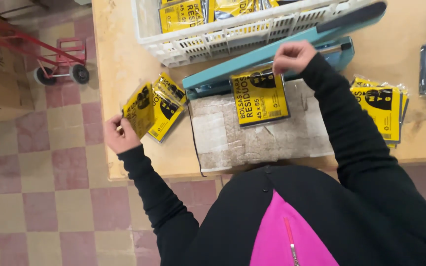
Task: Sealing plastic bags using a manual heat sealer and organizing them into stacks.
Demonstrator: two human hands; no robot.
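While I am watching from the head camera, the desk [124, 59] is carrying everything, and the white crate [232, 37] of yellow packets is sitting beyond both hands at the far edge. Just under the right hand [292, 55] the teal heat sealer [272, 54] is lying at a slant, its long arm raised at the far end, and in front of it a worn taped board [252, 138] is serving as a rest.

The right hand is pinching the top edge of a yellow packet [260, 97] with fingers curled together, holding that edge at the sealer's bar while the body of the packet is lying flat on the board, toward me from the hand. To do this well, I judge, the edge should be kept straight and smooth along the bar, without wrinkles, and the fingertips kept clear of the closing arm.

The left hand [119, 134] is out at the desk's near corner, gripping another yellow packet [139, 109] by its lower edge, tilted up, touching a loose pile [167, 106] just beyond it. A stack of packets [383, 106] is lying to the outer side of the right forearm.
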